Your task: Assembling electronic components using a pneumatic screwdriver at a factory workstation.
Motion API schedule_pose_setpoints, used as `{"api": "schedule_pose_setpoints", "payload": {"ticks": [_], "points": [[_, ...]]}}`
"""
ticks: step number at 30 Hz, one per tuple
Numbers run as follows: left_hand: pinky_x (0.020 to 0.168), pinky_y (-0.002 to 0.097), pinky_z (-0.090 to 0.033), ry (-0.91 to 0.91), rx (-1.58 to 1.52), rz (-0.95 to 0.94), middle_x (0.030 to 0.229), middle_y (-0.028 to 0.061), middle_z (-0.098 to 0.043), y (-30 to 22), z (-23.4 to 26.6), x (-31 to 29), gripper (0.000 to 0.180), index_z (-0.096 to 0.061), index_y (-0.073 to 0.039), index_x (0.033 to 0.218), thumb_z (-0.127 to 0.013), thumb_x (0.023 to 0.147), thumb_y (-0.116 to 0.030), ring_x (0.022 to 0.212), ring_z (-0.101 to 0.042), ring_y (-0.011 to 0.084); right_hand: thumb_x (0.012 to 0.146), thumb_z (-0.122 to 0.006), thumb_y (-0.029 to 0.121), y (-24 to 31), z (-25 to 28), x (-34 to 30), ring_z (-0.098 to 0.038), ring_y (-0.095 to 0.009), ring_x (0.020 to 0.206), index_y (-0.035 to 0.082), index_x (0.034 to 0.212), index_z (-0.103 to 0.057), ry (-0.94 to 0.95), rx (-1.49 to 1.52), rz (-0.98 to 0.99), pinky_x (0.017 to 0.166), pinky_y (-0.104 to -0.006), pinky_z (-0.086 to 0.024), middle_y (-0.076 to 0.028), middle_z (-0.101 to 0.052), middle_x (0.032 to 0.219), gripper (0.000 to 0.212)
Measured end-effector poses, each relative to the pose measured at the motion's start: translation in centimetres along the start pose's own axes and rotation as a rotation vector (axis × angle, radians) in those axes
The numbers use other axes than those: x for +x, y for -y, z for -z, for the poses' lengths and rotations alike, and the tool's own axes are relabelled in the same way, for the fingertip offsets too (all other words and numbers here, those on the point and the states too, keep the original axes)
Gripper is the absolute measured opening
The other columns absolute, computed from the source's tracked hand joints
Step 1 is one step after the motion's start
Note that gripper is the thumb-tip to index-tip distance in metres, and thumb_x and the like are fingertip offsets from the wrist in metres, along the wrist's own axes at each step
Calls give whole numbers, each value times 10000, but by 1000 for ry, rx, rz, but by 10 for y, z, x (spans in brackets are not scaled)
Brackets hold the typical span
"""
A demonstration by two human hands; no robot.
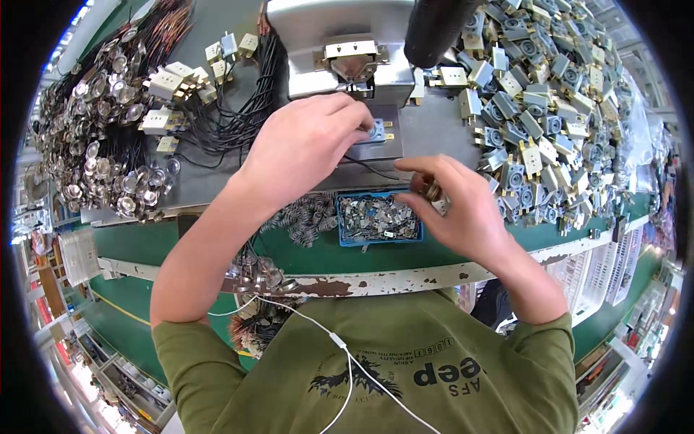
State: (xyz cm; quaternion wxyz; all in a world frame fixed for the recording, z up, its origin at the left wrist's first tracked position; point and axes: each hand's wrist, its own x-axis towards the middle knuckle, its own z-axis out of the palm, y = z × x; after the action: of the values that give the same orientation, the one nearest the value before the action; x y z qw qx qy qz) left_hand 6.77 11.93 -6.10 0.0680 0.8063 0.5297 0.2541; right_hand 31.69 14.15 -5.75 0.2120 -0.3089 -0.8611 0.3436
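Note:
My left hand (307, 145) reaches in over the metal plate below the press, its fingertips closed on a small blue-grey block with brass terminals (379, 132). The fingers partly cover the block. My right hand (463, 206) is curled above the right end of a blue tray (381, 241) of small metal parts. A shiny round metal piece (434, 194) shows inside its bent fingers, while thumb and index tip stand apart. Between the hands runs a thin black wire (372, 169); where its ends go is hidden by the fingers.
A steel press (354, 61) stands ahead, with a dark cylinder (441, 32) beside it. Many similar blocks (538, 116) are heaped at right. At left lie wired round metal caps (108, 145) and cream blocks on black wires (170, 83). A pile of springs (300, 219) adjoins the tray.

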Motion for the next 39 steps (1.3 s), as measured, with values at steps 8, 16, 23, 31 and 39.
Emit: {"api": "schedule_pose_setpoints", "payload": {"ticks": [8,16,23,31,39], "points": [[767,386,-553,17,45,-34,941,64,-692,-4,0,3,129,-671,-62,969,-739,860,-69,875,-686,281,797,-844,-32,-10,-6,-13,-685,-198,839,41,1144,-654,-100,196,64,734,-311,-544,-101,-686,1022,403],[810,396,-542,25,5,-22,949,63,-658,-12,14,-3,145,-685,-68,980,-746,873,-144,904,-672,275,753,-867,-59,-17,-7,-12,-716,-224,884,42,1165,-675,-230,95,227,768,-327,-594,-131,-706,1108,466],[758,428,-536,189,-125,-93,875,84,-658,-13,19,-18,172,-708,-126,1059,-721,891,-163,872,-664,305,854,-818,36,1,12,6,-735,-208,881,42,1195,-714,-33,-31,11,788,-318,-586,-122,-750,1006,357],[740,451,-548,159,-146,-26,856,128,-703,-18,30,-25,137,-712,-71,1016,-662,932,-167,840,-690,335,879,-787,14,4,3,10,-752,-182,990,12,1252,-690,-59,-40,6,875,-314,-584,-120,-765,1100,385],[747,462,-546,124,-222,-24,874,154,-716,-7,45,-30,160,-701,-29,1001,-640,950,-167,836,-690,361,1086,-551,145,-2,-3,21,-693,-269,1181,-52,1477,-466,196,829,-348,1014,-382,-570,-202,-700,1264,445]]}}
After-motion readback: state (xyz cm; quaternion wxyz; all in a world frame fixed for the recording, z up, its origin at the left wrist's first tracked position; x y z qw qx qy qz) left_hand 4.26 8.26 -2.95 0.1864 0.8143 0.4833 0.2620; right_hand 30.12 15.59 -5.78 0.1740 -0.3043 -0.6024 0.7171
